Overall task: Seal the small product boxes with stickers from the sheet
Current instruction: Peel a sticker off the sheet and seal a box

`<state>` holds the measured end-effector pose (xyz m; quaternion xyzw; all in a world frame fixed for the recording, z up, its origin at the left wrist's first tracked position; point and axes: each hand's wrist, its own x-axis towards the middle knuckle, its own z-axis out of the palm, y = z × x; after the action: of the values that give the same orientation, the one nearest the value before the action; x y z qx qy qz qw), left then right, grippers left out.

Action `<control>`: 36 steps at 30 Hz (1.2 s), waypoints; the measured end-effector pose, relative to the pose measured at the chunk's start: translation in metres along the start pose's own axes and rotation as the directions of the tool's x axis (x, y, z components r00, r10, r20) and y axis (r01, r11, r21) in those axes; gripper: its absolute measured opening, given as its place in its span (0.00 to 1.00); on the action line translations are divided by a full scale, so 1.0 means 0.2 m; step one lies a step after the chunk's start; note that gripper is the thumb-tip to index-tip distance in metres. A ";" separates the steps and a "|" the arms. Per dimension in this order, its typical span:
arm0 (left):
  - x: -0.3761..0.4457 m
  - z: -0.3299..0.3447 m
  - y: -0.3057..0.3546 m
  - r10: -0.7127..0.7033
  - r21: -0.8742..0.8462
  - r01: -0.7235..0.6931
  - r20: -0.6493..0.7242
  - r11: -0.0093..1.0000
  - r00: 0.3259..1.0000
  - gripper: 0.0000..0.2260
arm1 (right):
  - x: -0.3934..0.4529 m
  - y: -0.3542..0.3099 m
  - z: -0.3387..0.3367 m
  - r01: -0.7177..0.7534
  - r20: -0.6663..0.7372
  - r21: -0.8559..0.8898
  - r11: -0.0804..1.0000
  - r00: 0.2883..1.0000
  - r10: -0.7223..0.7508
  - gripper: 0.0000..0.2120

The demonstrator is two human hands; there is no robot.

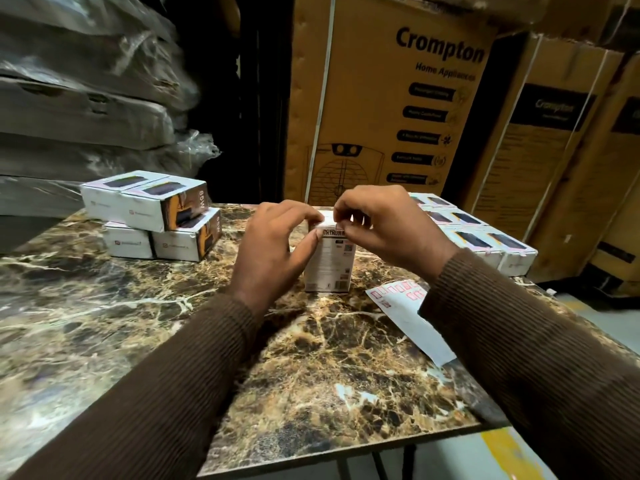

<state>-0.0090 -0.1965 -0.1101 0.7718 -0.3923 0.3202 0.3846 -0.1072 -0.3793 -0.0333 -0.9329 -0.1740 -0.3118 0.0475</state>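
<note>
A small white product box stands upright in the middle of the marble table. My left hand grips its top left edge, thumb on the front face and fingers curled over the top. My right hand pinches at the box's top right edge; whether a sticker is under its fingertips is hidden. The white sticker sheet with red stickers lies flat on the table to the right of the box, partly under my right sleeve.
Several small boxes are stacked at the back left. More lie in rows at the back right. Large Crompton cartons stand behind the table, wrapped bundles at the left. The table's front edge is near.
</note>
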 end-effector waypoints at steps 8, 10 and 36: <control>0.00 0.01 0.00 -0.013 -0.010 0.013 0.001 1.000 1.000 0.10 | 0.00 0.01 0.03 0.029 -0.004 -0.047 0.998 1.000 -0.030 0.03; 0.00 0.01 0.00 -0.014 -0.008 0.014 0.001 1.000 1.000 0.10 | 0.00 0.01 0.03 0.027 -0.012 -0.035 0.999 1.000 -0.028 0.03; 0.00 0.01 0.00 -0.001 -0.036 0.001 -0.007 0.999 1.000 0.09 | 0.00 -0.01 0.05 -0.012 0.000 -0.103 0.995 1.000 0.012 0.03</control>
<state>-0.0085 -0.1984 -0.1120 0.7638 -0.3964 0.3154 0.4000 -0.1018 -0.3763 -0.0420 -0.9352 -0.1520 -0.3199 0.0013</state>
